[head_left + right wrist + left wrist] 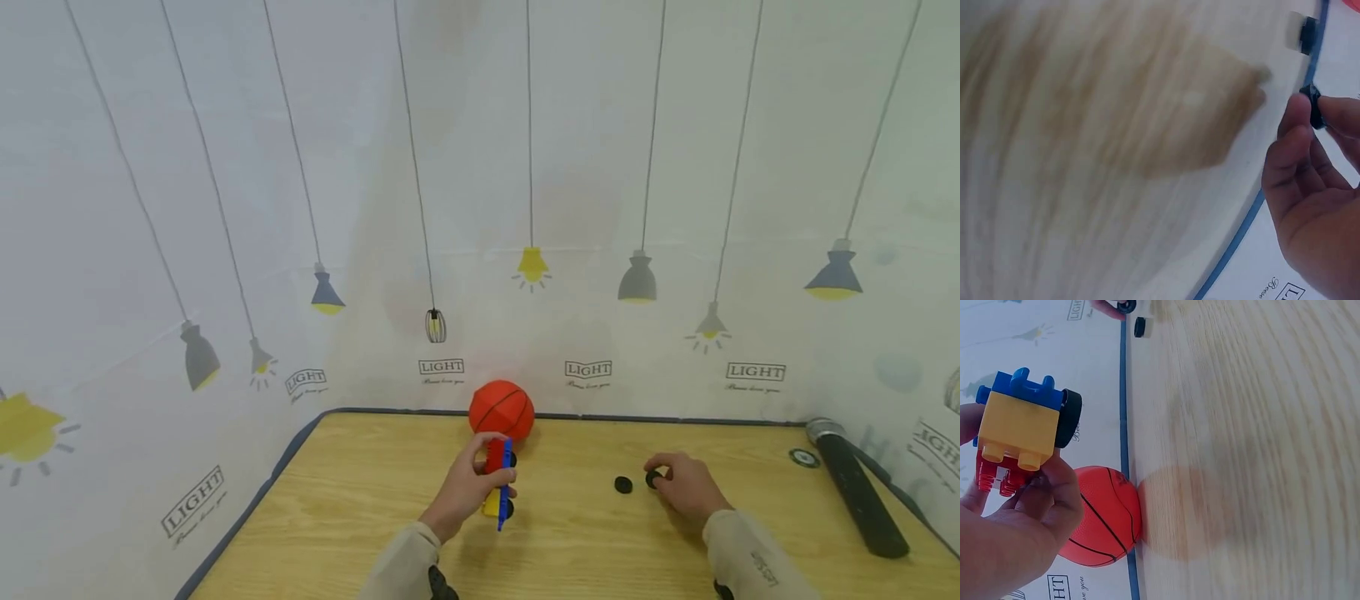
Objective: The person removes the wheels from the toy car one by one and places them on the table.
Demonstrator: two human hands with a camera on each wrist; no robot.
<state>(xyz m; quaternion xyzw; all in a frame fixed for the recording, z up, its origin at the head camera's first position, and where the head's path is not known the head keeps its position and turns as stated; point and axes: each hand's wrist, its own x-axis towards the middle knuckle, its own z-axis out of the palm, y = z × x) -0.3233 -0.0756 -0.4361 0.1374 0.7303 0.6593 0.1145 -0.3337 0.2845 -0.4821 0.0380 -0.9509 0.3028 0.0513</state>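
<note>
My left hand [459,493] holds a toy block car [503,502] up over the wooden table, tipped on its side. It has a blue base with red and yellow blocks; black wheels [1069,419] show along one side of the base. Thumb and fingers grip it around the red block [495,454]. Off to the right, my right hand [688,487] pinches a small black wheel [1314,107] between thumb and fingertip, above the tabletop. Just left of that hand, another loose black wheel [623,484] lies on the table.
Behind the left hand, a red ball [501,408] with black lines sits at the table's back edge. A black microphone [858,496] lies at the far right, beside a round dark disc [804,457]. A lamp-printed backdrop [480,208] encloses the wooden table [337,500].
</note>
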